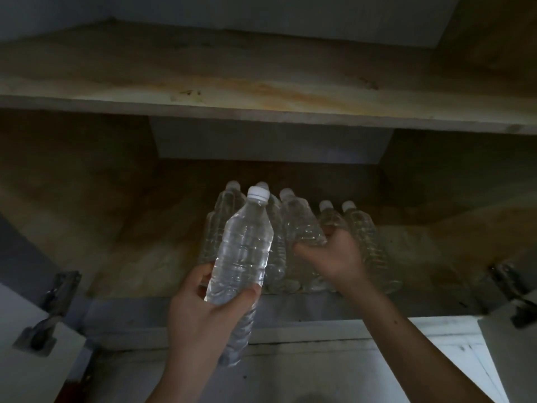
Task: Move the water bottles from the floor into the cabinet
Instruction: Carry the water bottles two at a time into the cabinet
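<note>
I look up into an open cabinet. My left hand [200, 312] grips a clear water bottle [242, 248] with a white cap around its lower half, held upright in front of the lower shelf [139, 251]. My right hand [331, 254] reaches onto that shelf and grips a second clear bottle [302, 222] near its base, tilted leftward. Several more clear bottles with white caps stand in a row on the shelf behind, among them one at the right end [363, 234] and one at the left end [218, 222]. Their lower parts are partly hidden by my hands.
An upper shelf board [261, 103] with stains runs across above the bottles. Metal door hinges sit at the left [55, 295] and right [511, 283] cabinet edges. A white cabinet frame [319, 333] lies below the shelf front. Bare shelf shows left and right of the bottle row.
</note>
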The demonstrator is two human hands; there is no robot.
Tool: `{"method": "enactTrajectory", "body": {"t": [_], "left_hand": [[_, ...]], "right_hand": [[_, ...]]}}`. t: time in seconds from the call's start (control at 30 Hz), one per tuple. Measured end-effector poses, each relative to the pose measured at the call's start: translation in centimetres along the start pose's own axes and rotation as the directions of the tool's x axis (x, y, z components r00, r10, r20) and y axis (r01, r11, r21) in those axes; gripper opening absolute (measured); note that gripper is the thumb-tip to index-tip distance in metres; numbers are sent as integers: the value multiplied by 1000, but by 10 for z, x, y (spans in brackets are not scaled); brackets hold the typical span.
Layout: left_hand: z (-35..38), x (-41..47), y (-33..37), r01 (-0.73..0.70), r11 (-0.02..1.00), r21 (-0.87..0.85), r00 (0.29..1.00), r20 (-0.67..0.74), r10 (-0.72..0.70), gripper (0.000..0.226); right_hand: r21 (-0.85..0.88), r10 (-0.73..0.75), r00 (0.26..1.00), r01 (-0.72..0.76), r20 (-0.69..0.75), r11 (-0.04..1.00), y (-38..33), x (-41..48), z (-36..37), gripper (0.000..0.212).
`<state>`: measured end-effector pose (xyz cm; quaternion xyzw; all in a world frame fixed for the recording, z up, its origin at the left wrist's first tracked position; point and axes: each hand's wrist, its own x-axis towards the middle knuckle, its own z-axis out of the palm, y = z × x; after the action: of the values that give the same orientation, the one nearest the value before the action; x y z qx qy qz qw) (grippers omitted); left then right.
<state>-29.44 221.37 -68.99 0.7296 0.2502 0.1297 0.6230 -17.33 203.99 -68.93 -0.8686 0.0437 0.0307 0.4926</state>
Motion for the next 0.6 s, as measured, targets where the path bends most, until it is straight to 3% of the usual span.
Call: {"method": "enactTrajectory", "body": {"t": [0.2, 0.4, 0.6], "left_hand": [[0, -6, -2, -13, 1000, -2, 1000, -6, 13, 30], [2, -7, -1, -33, 999, -12, 999, 16, 34, 31], [10, -10, 2, -9, 1000, -29, 1000, 24, 10, 30]], "right_hand": [[263, -113, 993, 105, 16, 959, 20, -29, 6, 17], [250, -152, 988, 146, 5, 957, 31, -20, 14, 37], [89, -203, 979, 201, 15, 976, 30, -13, 12, 55]]}}
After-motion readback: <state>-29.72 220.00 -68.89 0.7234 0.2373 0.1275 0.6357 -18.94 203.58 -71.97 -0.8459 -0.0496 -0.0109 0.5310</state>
